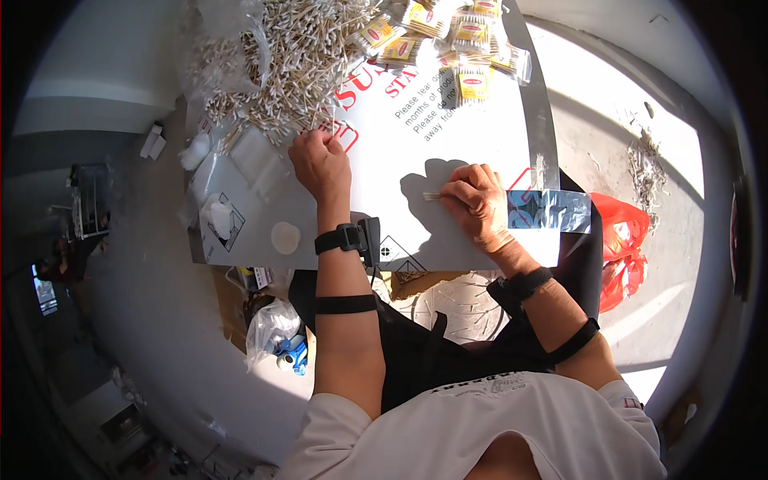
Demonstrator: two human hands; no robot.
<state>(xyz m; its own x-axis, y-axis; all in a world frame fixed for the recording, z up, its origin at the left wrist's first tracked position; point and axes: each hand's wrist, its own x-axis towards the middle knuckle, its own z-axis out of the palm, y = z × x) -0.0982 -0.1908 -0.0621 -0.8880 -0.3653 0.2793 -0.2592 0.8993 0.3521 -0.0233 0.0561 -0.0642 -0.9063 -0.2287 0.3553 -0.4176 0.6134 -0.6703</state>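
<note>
A large heap of cotton swabs (280,56) lies at the far left of the white printed board in front of me. At its near edge is my left hand (322,166), fingers curled and pinched together at some swabs; the fingertips are partly hidden. My right hand (478,206) is closed over the right half of the board, holding a small bunch of cotton swabs (431,197) whose white tips stick out to the left. Several small clear packs of swabs (473,83) with yellow labels are piled at the far right of the board (400,168).
A shiny blue strip (548,210) crosses the board's right edge. On its left lie a round whitish disc (286,238) and a white clump (219,218). Red plastic bags (622,240) sit on the floor at right; a clear bag (270,330) is below left. Loose swabs (464,308) lie below the board.
</note>
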